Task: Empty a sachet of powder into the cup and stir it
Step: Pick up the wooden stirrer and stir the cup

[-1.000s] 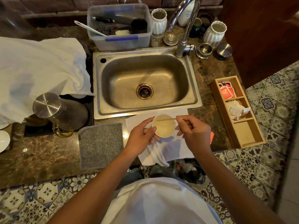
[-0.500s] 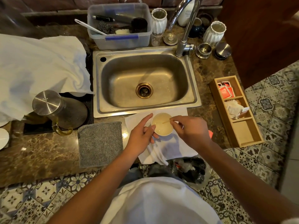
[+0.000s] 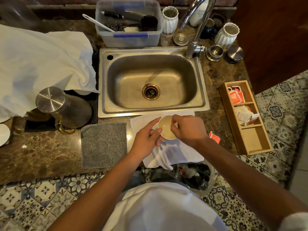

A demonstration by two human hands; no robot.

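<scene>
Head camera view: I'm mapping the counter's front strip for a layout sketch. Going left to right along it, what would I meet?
Steel-lidded jug → grey cloth → left hand → cup → right hand → torn red sachet → wooden organiser.

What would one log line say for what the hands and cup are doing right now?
step: stirring | left hand: steadying cup on white cloth | right hand: pinched over cup, stirrer not visible | torn red sachet: on counter

I log: cup (image 3: 167,129) on cloth (image 3: 175,152) before sink (image 3: 151,84); mat (image 3: 104,145) left of the cloth; compartment box (image 3: 246,117) right; tub (image 3: 129,24) behind sink.
</scene>
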